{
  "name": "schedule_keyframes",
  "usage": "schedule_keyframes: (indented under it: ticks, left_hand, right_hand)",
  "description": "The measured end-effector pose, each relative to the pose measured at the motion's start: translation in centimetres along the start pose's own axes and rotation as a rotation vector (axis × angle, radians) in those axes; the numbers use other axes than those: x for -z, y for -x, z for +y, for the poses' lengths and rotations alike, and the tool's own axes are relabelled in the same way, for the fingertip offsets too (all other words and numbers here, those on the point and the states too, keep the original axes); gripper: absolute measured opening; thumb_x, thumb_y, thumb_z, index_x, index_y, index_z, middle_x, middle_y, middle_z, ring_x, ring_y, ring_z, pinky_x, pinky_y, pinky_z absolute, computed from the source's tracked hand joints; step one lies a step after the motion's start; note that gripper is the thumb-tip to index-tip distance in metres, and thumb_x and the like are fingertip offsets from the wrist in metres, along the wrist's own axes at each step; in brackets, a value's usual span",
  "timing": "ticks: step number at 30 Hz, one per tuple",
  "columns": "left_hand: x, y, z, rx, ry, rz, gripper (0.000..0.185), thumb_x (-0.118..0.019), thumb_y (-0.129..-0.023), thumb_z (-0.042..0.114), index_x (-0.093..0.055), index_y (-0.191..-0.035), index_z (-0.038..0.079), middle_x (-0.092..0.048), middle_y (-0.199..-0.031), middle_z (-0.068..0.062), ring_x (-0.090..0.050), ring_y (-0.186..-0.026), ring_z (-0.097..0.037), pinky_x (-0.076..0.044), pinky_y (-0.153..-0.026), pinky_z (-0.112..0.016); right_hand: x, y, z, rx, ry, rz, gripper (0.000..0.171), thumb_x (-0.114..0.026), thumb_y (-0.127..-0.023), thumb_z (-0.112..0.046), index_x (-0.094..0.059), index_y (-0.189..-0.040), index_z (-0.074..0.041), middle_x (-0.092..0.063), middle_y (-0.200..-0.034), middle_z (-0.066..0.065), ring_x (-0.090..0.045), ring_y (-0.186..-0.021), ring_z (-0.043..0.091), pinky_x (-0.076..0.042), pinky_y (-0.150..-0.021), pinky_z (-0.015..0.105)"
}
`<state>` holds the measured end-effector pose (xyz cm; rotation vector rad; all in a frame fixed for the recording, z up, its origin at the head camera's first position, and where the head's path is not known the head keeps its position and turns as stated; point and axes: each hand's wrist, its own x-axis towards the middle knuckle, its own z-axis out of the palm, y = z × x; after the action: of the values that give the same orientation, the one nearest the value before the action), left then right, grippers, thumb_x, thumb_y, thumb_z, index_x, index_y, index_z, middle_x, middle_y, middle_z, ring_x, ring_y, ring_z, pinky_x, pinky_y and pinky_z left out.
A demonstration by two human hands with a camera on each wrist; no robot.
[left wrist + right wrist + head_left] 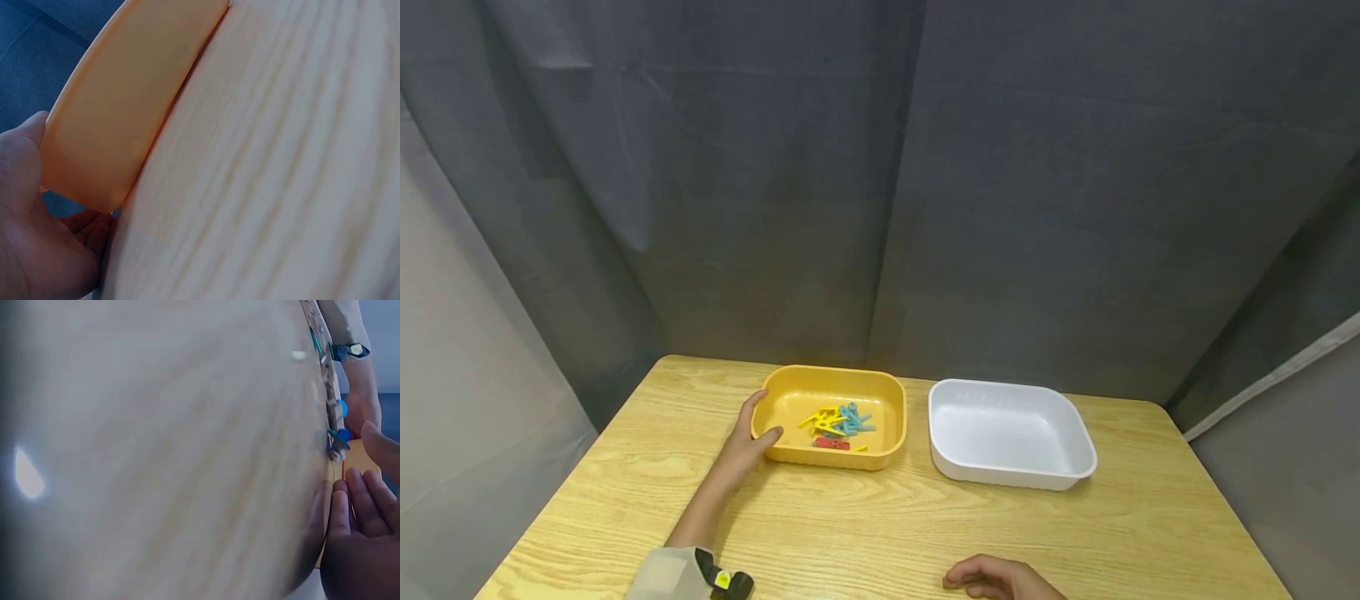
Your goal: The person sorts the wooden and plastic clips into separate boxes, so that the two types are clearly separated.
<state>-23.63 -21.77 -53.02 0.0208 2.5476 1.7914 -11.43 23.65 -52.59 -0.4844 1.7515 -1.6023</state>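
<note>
My left hand (743, 440) grips the left end of a yellow plastic tray (880, 457), its thumb over the near rim. In the left wrist view the hand (44, 231) wraps the corner of the tray (125, 94). Inside lie yellow clothespins (827, 422), blue clothespins (854, 418) and a red clothespin (832, 444), bunched toward the tray's middle and right. My right hand (1000, 577) is low over the near side of the table, fingers loosely bent. Nothing shows in that hand (369, 531) in the right wrist view.
A white tray (1015, 477) stands to the right of the yellow one, a narrow gap between them. Both are on a wooden table (850, 525) near its far edge. Grey curtains (880, 208) hang behind. Small coloured pieces (337, 437) show beyond the right hand in its wrist view.
</note>
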Motion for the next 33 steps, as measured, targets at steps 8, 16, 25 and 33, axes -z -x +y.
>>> schedule_keyframes:
  ticks: [8,16,25,33]
  left_hand:
    - [-0.1,0.1,-0.1,-0.009,0.0,0.005,0.076,-0.061,-0.102,0.029,-0.016,-0.163,0.028,-0.006,-0.172,-0.017,-0.008,-0.154,-0.051,-0.016,-0.115,-0.076]
    - [-0.1,0.2,-0.2,-0.005,-0.001,0.006,0.075,-0.061,-0.102,0.029,-0.017,-0.163,0.028,-0.007,-0.172,-0.017,-0.01,-0.154,-0.052,-0.018,-0.115,-0.076]
    - [-0.1,0.2,-0.1,-0.002,-0.032,0.014,0.076,-0.062,-0.102,0.031,-0.016,-0.163,0.029,-0.013,-0.17,-0.02,-0.045,-0.125,-0.05,-0.047,-0.087,-0.055]
    - [-0.1,0.1,0.0,0.001,-0.031,0.015,0.075,-0.062,-0.102,0.029,-0.017,-0.163,0.03,-0.016,-0.168,-0.022,-0.055,-0.097,-0.034,-0.048,-0.072,-0.043]
  right_hand:
    - [-1.9,1.1,0.6,0.167,-0.004,-0.01,0.029,-0.058,-0.104,-0.007,-0.061,-0.127,0.01,-0.072,-0.121,0.011,-0.07,-0.109,0.012,-0.058,-0.089,0.028]
    - [-3.4,1.0,1.8,0.376,0.35,0.113,0.016,-0.058,-0.104,-0.007,-0.067,-0.118,-0.009,-0.071,-0.105,-0.008,-0.071,-0.092,0.007,-0.06,-0.073,0.029]
    - [-3.0,0.5,1.8,0.423,0.441,0.12,0.016,-0.062,-0.102,-0.009,-0.068,-0.116,-0.012,-0.07,-0.105,-0.01,-0.069,-0.092,0.004,-0.059,-0.075,0.027]
    - [-2.8,0.4,1.8,0.426,0.441,0.123,0.016,-0.064,-0.101,-0.008,-0.068,-0.115,-0.012,-0.069,-0.105,-0.01,-0.067,-0.091,0.002,-0.059,-0.075,0.027]
